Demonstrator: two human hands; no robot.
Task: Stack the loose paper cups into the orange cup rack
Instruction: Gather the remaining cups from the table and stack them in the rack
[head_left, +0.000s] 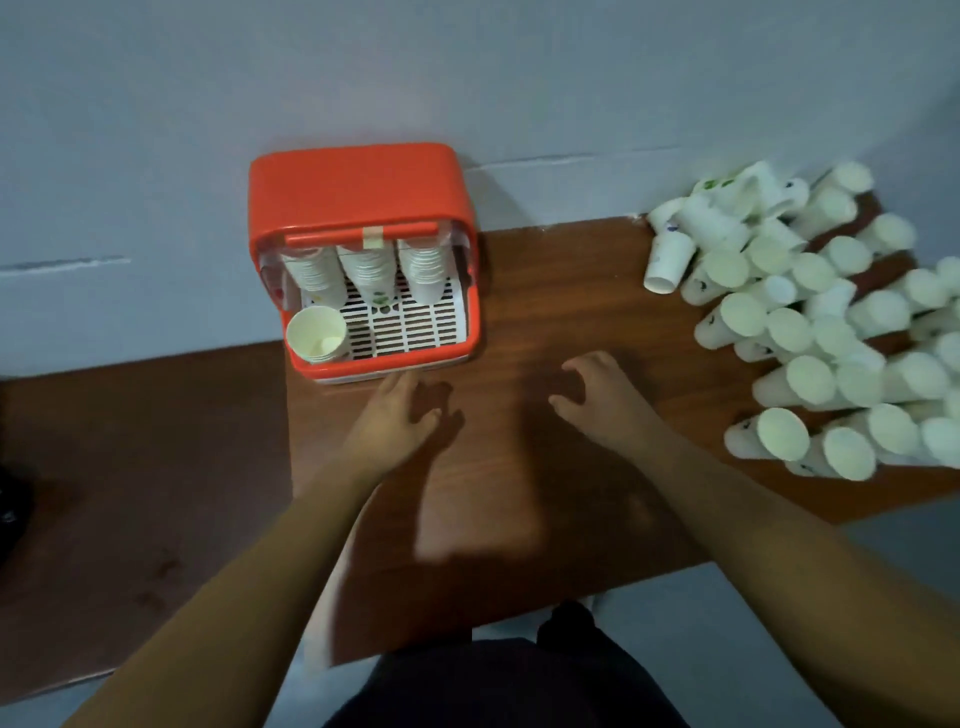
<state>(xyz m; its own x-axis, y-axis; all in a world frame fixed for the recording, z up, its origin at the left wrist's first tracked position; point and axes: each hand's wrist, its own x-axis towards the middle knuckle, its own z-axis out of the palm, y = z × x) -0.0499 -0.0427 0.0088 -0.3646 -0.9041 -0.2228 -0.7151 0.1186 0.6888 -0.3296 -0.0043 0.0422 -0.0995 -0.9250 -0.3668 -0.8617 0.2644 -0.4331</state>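
Wooden desk (545, 312): loose cups (810, 322) were heaped right of the nearer right hand (597, 400); rack (358, 249) lay beyond left hand (400, 415); both hands were relaxed, empty.

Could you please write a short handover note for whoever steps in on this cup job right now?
Hands: left hand is open and empty, just in front of the orange cup rack. Right hand is loosely curled and empty, over the table.
Things: the rack holds three back stacks and a mouth-up stack at its front left corner.
Done: those cups are racked.
Left: the big pile of loose cups on the table's right side.
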